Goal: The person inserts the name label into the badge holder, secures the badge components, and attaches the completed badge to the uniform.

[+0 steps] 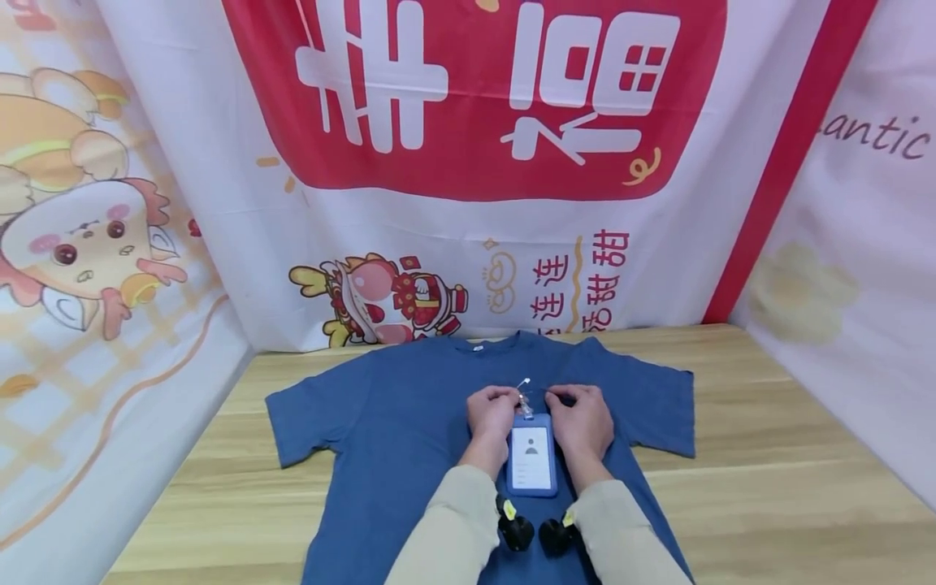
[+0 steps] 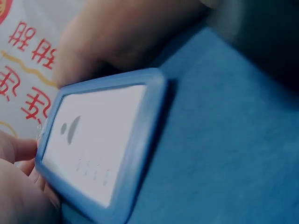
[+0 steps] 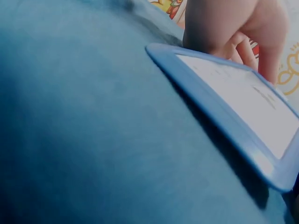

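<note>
A blue T-shirt (image 1: 409, 439) lies spread on the wooden table, collar toward the back wall. On its chest rests a badge holder (image 1: 532, 459) with a blue frame and a white card bearing a grey person icon. A small clip (image 1: 525, 402) with a clear strap stands at the holder's top edge. My left hand (image 1: 491, 418) pinches the clip from the left, its fingertips partly hidden behind the holder in the left wrist view. To the right of the clip, my right hand (image 1: 582, 418) pinches the shirt's fabric between thumb and forefinger.
Two black wrist devices (image 1: 516, 533) with yellow tags show between the sleeves, over the shirt's lower part. The wooden table (image 1: 775, 455) extends to both sides. Printed white cloth (image 1: 468, 244) hangs behind the table and along both sides.
</note>
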Demonstrator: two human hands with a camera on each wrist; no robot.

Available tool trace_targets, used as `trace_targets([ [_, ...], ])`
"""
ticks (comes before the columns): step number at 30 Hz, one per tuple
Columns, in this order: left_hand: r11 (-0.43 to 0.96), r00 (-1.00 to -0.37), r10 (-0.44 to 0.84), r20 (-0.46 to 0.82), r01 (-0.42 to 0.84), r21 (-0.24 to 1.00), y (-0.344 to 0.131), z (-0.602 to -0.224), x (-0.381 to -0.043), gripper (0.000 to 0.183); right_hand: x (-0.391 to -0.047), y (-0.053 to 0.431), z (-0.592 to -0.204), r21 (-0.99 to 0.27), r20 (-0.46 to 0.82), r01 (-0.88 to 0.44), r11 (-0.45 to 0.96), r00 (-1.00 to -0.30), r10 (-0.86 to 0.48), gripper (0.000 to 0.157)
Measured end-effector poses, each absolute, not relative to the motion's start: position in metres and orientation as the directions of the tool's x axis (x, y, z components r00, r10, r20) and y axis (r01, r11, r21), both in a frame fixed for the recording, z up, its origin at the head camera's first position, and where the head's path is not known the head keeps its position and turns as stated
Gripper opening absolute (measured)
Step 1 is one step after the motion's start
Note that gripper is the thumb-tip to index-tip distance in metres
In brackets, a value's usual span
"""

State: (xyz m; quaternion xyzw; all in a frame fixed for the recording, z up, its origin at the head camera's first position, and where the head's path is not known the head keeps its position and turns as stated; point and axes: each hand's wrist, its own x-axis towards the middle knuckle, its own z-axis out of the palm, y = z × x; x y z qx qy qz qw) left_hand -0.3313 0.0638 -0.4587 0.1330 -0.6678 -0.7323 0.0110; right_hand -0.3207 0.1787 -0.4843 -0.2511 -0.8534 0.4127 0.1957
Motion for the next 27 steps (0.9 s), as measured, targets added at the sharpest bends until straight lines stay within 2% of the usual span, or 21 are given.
trace_targets([
  [10, -0.029, -0.96, -0.203, -0.191, -0.189, 0.981, 0.0674, -0.4619, -0.3322, 0.01, -0.3171, 0.1793, -0.482, -0.81, 0.112, 0.259, 0.527, -0.813, 0.572, 0.017],
  [27, -0.019, -0.951, -0.19, -0.243, -0.244, 0.97, 0.0708, -0.462, -0.3349, 0.012, -0.3187, 0.1815, -0.48, -0.789, 0.091, 0.271, 0.551, -0.836, 0.541, 0.017],
])
